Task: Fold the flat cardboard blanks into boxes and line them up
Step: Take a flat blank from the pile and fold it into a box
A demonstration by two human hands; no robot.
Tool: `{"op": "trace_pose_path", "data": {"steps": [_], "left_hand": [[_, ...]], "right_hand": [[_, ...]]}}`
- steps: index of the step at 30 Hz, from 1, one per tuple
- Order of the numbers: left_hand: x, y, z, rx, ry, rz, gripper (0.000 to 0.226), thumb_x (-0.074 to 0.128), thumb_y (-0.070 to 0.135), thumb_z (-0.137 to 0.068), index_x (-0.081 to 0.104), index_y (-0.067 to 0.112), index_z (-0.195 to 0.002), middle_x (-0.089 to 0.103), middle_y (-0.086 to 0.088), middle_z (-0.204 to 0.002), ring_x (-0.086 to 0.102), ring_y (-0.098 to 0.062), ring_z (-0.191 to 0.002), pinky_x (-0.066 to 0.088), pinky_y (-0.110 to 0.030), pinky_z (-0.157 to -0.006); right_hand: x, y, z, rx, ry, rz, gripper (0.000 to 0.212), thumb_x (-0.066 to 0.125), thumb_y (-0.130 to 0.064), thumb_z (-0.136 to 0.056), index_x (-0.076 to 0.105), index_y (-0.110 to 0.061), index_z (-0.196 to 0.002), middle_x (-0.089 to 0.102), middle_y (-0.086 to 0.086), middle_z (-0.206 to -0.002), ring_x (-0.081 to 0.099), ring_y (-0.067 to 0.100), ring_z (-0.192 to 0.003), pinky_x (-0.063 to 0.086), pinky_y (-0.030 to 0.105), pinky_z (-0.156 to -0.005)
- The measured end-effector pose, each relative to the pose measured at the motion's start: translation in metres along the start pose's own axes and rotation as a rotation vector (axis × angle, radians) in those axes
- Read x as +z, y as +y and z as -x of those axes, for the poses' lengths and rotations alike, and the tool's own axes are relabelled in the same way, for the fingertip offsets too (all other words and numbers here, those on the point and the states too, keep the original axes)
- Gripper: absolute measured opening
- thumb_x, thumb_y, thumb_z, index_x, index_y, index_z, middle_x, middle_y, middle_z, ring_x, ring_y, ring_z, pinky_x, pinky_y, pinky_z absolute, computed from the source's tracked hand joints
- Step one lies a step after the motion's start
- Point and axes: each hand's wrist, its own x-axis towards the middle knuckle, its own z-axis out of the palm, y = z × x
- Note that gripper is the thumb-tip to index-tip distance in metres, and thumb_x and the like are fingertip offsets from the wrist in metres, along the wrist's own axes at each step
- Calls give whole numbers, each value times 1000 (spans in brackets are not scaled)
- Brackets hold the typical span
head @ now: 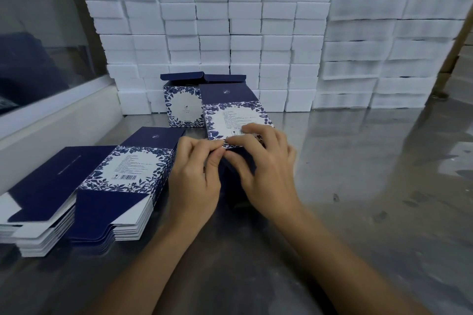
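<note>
Navy-and-white cardboard, printed with a leafy border, makes up the blank [234, 115] that both hands work on near the middle of the grey metal counter [371, 161]. It is tilted, its printed panel facing up and its plain navy flap pointing toward the far edge. At its near end the left hand [195, 176] pinches the lower corner between thumb and curled fingertips, and the right hand [266, 163] grips the same end, fingers curled over the printed panel and thumb underneath. Just behind it, toward the far edge, a folded box [183, 106] stands upright with its top flaps open. A stack of flat blanks [97, 186] lies by the counter's left edge, beside the left hand. White foam blocks [230, 20] are piled in a wall along the far edge.
</note>
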Motion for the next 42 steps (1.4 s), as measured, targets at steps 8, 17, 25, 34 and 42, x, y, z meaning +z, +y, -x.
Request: {"op": "trace_pose_path", "data": {"steps": [8, 17, 25, 34, 42], "left_hand": [[8, -2, 1, -53, -25, -6, 23, 52, 22, -100, 65, 4, -105, 51, -6, -98, 52, -16, -78, 45, -29, -67], [9, -11, 8, -152, -192, 4, 38, 57, 30, -97, 47, 23, -133, 57, 3, -127, 59, -17, -103, 53, -40, -82], [9, -19, 8, -172, -229, -4, 63, 73, 25, -86, 36, 27, -138, 50, 3, -139, 53, -14, -120, 45, -27, -90], [10, -28, 8, -243, -218, 72, 85, 80, 36, -78, 26, 41, -143, 44, 30, -132, 48, 23, -102, 38, -2, -81], [7, -34, 8, -239, -232, 42, 100, 83, 29, -73, 18, 52, -145, 33, 27, -150, 47, -10, -130, 44, -30, -97]], "right_hand": [[7, 9, -5, -7, 85, -13, 15, 64, -36, -94, 74, -25, -99, 61, -4, -112, 52, 21, -106, 40, 41, -86], [1, 26, -12, 39, 103, -143, 7, 71, -6, -90, 73, -6, -97, 56, 15, -117, 57, 35, -106, 50, 41, -87], [4, 32, -3, 193, 33, -238, 26, 62, -22, -98, 63, -20, -124, 53, 2, -127, 49, -2, -103, 45, 19, -91], [-3, 44, -10, 253, 45, -272, 9, 56, -27, -100, 62, -25, -106, 63, -3, -109, 57, 4, -90, 53, 44, -81], [-6, 40, -5, 284, -207, -380, 77, 80, -19, -82, 36, -53, -135, 51, -18, -128, 59, 7, -108, 58, 42, -86]]}}
